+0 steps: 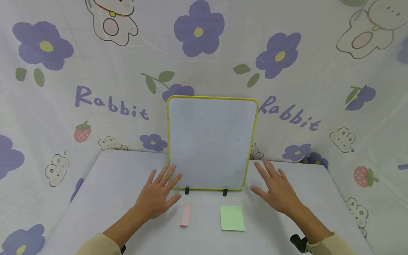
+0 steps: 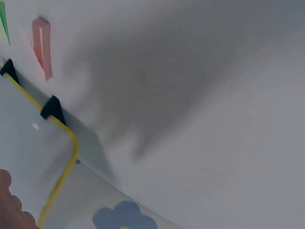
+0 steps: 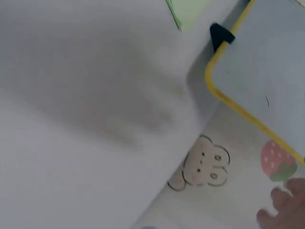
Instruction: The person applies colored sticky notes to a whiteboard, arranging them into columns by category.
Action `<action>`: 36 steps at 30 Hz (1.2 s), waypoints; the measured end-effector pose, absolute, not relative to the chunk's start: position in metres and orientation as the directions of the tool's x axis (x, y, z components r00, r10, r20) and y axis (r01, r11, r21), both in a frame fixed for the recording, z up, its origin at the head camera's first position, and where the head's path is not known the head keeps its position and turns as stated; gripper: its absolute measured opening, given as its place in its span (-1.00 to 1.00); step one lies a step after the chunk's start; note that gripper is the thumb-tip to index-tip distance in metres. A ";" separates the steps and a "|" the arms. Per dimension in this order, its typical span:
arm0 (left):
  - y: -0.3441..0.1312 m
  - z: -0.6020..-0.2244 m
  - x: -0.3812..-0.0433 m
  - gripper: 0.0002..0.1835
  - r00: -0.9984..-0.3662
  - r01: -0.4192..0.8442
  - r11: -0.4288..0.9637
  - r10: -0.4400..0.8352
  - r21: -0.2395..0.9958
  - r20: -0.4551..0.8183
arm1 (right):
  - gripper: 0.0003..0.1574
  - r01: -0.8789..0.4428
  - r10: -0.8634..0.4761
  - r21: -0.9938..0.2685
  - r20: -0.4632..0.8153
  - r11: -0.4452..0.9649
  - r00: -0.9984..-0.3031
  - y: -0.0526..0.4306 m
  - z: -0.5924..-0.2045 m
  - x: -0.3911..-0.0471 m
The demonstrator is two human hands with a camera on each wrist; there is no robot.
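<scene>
A whiteboard (image 1: 210, 141) with a yellow frame stands upright on two black feet (image 1: 225, 192). My left hand (image 1: 156, 196) has its fingers spread and holds nothing; in the head view its fingertips overlap the board's lower left edge. To the right of the board, my right hand (image 1: 277, 189) is likewise spread and holds nothing. In front of the board lie a narrow pink strip of paper (image 1: 185, 215), nearer the left hand, and a green sticky-note pad (image 1: 232, 218), nearer the right hand. Both wrist views show only fingertips, with hand shadows on the table.
The white table (image 1: 204, 241) reaches back to a fabric backdrop (image 1: 127, 71) printed with purple flowers, rabbits and strawberries. It rises behind the board and along both sides. Black straps (image 1: 299, 243) sit at the wrists by the beige sleeves (image 1: 331, 245).
</scene>
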State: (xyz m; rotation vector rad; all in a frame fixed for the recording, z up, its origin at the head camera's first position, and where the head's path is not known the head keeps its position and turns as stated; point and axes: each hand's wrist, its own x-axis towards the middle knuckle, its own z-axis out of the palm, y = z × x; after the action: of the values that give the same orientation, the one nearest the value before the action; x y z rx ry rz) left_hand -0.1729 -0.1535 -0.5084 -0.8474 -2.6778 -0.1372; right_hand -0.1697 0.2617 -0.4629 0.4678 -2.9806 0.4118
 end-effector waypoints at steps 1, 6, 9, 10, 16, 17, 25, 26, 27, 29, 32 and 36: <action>-0.150 -0.510 -0.171 -0.28 -0.763 0.589 0.808 0.553 0.005 0.335 | 0.08 -0.316 -0.293 -0.309 0.122 0.897 -0.948 0.259 -0.465 -0.168; -0.132 -0.517 -0.163 -0.30 -0.743 0.642 0.764 0.598 0.068 0.300 | 0.13 -0.284 -0.296 -0.542 0.067 0.791 -0.953 0.249 -0.481 -0.161; -0.124 -0.522 -0.157 -0.31 -0.730 0.669 0.736 0.626 0.104 0.274 | 0.13 -0.273 -0.302 -0.638 0.066 0.720 -0.951 0.245 -0.494 -0.156; -0.121 -0.523 -0.155 -0.31 -0.728 0.675 0.729 0.635 0.112 0.258 | 0.12 -0.272 -0.304 -0.663 0.070 0.698 -0.950 0.243 -0.498 -0.154; -0.108 -0.537 -0.144 -0.32 -0.723 0.691 0.709 0.679 0.142 0.129 | 0.00 -0.294 -0.349 -0.762 0.094 0.577 -0.932 0.235 -0.520 -0.144; -0.106 -0.538 -0.143 -0.32 -0.719 0.694 0.704 0.685 0.150 0.115 | -0.03 -0.301 -0.361 -0.768 0.098 0.565 -0.928 0.233 -0.523 -0.143; -0.087 -0.547 -0.131 -0.33 -0.690 0.717 0.656 0.716 0.235 0.106 | -0.24 -0.350 -0.419 -0.736 0.099 0.580 -0.903 0.224 -0.546 -0.135; -0.084 -0.548 -0.130 -0.33 -0.687 0.720 0.652 0.719 0.239 0.105 | -0.25 -0.349 -0.423 -0.735 0.094 0.582 -0.901 0.223 -0.547 -0.134; -0.081 -0.549 -0.129 -0.32 -0.682 0.724 0.648 0.724 0.238 0.103 | -0.24 -0.346 -0.425 -0.735 0.087 0.583 -0.901 0.223 -0.549 -0.133; -0.076 -0.552 -0.127 -0.32 -0.667 0.738 0.636 0.738 0.227 0.100 | -0.24 -0.345 -0.430 -0.733 0.080 0.586 -0.899 0.222 -0.552 -0.132; -0.070 -0.556 -0.123 -0.32 -0.646 0.754 0.619 0.760 0.219 0.074 | -0.26 -0.344 -0.438 -0.727 0.066 0.594 -0.896 0.221 -0.556 -0.131; -0.066 -0.560 -0.120 -0.32 -0.623 0.766 0.597 0.781 0.239 0.045 | -0.29 -0.361 -0.446 -0.712 0.074 0.603 -0.892 0.223 -0.561 -0.130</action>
State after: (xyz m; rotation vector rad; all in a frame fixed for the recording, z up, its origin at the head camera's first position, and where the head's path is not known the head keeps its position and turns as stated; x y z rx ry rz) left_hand -0.1199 -0.0663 -0.5600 -1.3892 -2.8641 -0.3793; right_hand -0.1301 0.2228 -0.5607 0.7355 -2.9107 1.2520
